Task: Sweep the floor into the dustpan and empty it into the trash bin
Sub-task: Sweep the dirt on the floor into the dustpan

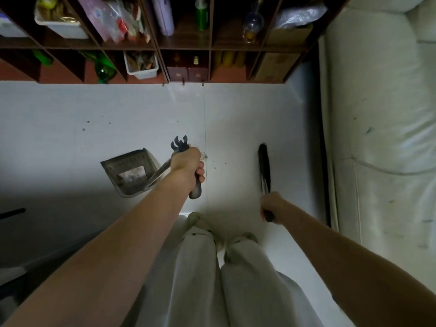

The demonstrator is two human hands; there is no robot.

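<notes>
- Left hand (188,162) wrapped tight round the dustpan's long handle (195,187), fingers curled under it, the clip end (179,143) poking up past the knuckles.
- Follow that handle down and left and there's the dustpan (128,172) — low over the floor or resting on it, I can't tell which, mouth facing up toward the shelf.
- Something pale already lies in the pan, a grey-white clump of debris (132,173); so some sweeping looks done, by my reading.
- Right hand (271,206) closed on the broom handle (268,214), the grip firm as far as the view shows.
- The broom head (263,161) sits out ahead of that hand, dark bristles on the white floor (94,114), well apart from the pan.
- Between the two tools there's a small scatter of crumbs and fluff (205,158) just beside the left hand — not yet collected.
- More dark specks (83,129) dot the floor further out, and a few bits lie at the foot of the shelf (184,46).
- So sweeping is partway, I'd judge: one load in, loose dirt left to gather.
- The trash bin isn't in view, and with the pan loaded, emptying looks not yet done.
- A pale sofa (377,114) runs along the right side; the person's trouser legs and shoes stand below.
</notes>
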